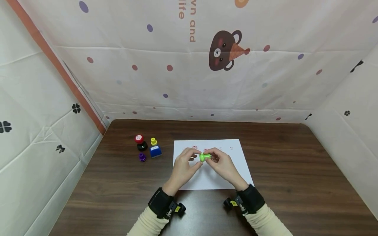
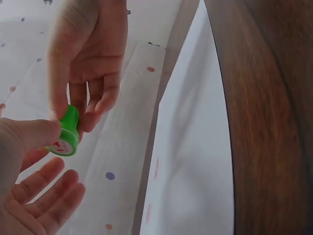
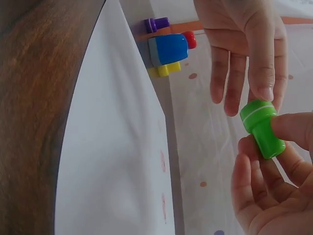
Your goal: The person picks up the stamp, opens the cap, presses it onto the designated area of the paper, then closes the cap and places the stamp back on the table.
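A small green stamp (image 1: 205, 157) with a wide round end and a narrower handle is held between both hands above a white sheet of paper (image 1: 212, 180). My left hand (image 1: 184, 167) pinches the wide end between thumb and index finger. From the other side, my right hand (image 1: 221, 164) grips the handle with thumb and fingers. A white label with red print shows on the stamp's round end (image 2: 63, 147) in the left wrist view. Small red prints (image 1: 194, 147) run along the paper's far part, partly hidden behind the hands.
Left of the paper stand a black bottle (image 1: 142, 146) with a red top, a blue block-like bottle (image 1: 155, 151) with a white label, a yellow piece (image 1: 154, 141) and a small purple stamp (image 1: 142, 157). The brown table (image 1: 118, 196) meets printed cloth walls at its back and sides.
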Action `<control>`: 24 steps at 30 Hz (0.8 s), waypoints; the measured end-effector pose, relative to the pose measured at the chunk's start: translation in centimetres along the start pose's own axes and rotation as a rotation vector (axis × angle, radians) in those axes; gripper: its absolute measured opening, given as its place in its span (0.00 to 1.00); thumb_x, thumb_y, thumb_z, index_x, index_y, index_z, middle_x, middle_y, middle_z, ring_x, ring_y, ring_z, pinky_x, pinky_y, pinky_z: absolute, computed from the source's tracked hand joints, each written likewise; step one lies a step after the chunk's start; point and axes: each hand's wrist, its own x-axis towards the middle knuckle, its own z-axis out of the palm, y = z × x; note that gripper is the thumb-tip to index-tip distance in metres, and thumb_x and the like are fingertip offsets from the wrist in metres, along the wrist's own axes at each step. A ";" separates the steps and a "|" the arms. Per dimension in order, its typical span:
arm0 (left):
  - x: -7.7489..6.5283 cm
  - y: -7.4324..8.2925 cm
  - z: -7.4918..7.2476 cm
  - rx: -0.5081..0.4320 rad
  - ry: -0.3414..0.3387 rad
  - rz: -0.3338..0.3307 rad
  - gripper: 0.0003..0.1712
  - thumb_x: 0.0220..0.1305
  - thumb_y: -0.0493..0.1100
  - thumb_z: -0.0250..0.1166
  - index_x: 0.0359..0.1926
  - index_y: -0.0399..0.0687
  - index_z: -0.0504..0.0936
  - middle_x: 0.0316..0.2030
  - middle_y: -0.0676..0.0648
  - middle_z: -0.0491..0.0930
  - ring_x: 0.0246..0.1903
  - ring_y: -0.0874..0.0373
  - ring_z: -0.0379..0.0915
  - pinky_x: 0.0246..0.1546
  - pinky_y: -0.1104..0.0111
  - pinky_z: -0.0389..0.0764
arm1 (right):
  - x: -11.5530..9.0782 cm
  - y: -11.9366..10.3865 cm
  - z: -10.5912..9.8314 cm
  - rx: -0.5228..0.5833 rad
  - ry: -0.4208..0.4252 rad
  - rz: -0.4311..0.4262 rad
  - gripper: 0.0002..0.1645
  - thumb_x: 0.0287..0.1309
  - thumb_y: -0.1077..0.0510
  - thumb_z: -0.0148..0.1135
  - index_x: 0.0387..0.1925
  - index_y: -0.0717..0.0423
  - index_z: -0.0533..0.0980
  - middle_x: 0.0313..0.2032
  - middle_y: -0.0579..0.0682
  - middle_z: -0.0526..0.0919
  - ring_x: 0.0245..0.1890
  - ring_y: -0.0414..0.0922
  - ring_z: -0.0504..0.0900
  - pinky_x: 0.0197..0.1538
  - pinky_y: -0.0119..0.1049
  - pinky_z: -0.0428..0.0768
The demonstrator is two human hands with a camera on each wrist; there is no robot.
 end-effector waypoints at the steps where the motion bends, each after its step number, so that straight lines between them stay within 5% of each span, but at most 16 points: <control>1: 0.0 0.0 0.0 0.039 0.010 0.027 0.18 0.47 0.38 0.72 0.42 0.47 0.78 0.42 0.49 0.77 0.37 0.58 0.78 0.37 0.70 0.81 | 0.0 0.0 0.0 -0.017 0.006 -0.021 0.15 0.52 0.65 0.63 0.43 0.52 0.77 0.38 0.48 0.82 0.33 0.39 0.78 0.36 0.29 0.79; 9: 0.2 0.3 -0.4 0.288 0.012 0.179 0.17 0.46 0.42 0.73 0.40 0.50 0.80 0.41 0.52 0.77 0.44 0.59 0.74 0.43 0.71 0.79 | 0.0 -0.2 0.3 -0.085 0.022 -0.119 0.19 0.51 0.65 0.65 0.46 0.55 0.74 0.32 0.48 0.80 0.29 0.38 0.78 0.33 0.28 0.80; 17: 0.2 0.8 -0.4 0.360 -0.024 0.248 0.16 0.47 0.42 0.72 0.39 0.49 0.81 0.38 0.53 0.77 0.41 0.59 0.74 0.48 0.67 0.78 | -0.1 -0.9 0.6 -0.120 0.011 -0.137 0.18 0.49 0.63 0.66 0.45 0.53 0.75 0.27 0.43 0.77 0.24 0.36 0.74 0.27 0.27 0.76; 24: 0.1 0.8 -0.7 0.380 -0.039 0.241 0.15 0.47 0.42 0.72 0.39 0.50 0.82 0.36 0.54 0.77 0.37 0.61 0.74 0.41 0.70 0.80 | -0.2 -1.1 0.8 -0.114 -0.002 -0.140 0.18 0.49 0.60 0.67 0.45 0.52 0.75 0.26 0.42 0.76 0.24 0.35 0.73 0.26 0.26 0.75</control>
